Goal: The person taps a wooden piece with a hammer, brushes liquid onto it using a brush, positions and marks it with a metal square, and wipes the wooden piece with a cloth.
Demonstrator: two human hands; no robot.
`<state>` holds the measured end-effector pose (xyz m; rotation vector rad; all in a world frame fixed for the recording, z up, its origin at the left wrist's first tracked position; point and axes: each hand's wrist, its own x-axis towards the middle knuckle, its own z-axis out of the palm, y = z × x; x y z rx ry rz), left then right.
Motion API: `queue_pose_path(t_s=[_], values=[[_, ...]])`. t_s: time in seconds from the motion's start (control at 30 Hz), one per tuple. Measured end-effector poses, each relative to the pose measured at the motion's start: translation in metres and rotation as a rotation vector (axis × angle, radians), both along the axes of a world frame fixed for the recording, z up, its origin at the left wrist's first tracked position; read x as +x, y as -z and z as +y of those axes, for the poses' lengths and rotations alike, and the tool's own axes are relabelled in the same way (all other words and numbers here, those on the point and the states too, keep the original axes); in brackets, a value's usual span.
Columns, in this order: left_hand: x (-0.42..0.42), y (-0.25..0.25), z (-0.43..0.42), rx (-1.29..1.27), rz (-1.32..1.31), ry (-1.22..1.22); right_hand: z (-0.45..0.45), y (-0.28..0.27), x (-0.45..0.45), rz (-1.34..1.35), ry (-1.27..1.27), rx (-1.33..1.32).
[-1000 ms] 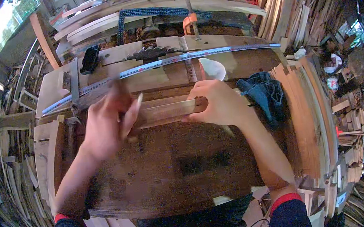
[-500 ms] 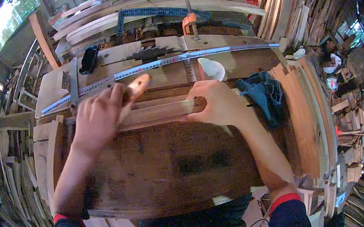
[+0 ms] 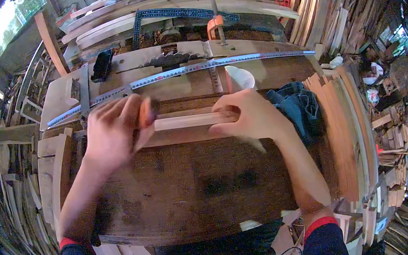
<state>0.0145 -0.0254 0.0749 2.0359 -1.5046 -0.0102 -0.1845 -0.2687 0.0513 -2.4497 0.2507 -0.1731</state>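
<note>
I have the left hand (image 3: 110, 130) wrapped around a blurred orange object (image 3: 145, 113) at the left of a wooden strip (image 3: 184, 128), while the right hand (image 3: 253, 114) pinches the strip's right end over the table (image 3: 185, 185). If that pinch loosened, the strip might twist, and my left hand could skid toward the right one.

Daylight fills the window (image 3: 15, 22) at upper left; timber strips (image 3: 325, 5) lean at upper right, beyond the brown surface (image 3: 186, 190).

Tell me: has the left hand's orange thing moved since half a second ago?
Yes: the orange thing moved down and left in view, farther below the long ruler.
</note>
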Motion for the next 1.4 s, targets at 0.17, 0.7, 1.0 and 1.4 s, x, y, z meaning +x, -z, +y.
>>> queue_pose_path(t_s=[0.17,0.7,1.0,1.4], values=[[-0.005,0.009,-0.007,-0.126,-0.485,-0.045,-0.01,0.008,0.001,-0.271,-0.085,-0.215],[-0.023,0.001,-0.015,0.055,0.121,-0.113,-0.006,0.02,0.005,-0.432,-0.094,-0.332],[-0.022,0.021,-0.016,-0.028,0.244,0.284,0.046,0.014,0.01,-0.614,-0.066,0.08],[0.0,0.041,-0.021,0.013,-0.333,0.208,-0.03,-0.024,-0.035,-0.525,0.4,-0.298]])
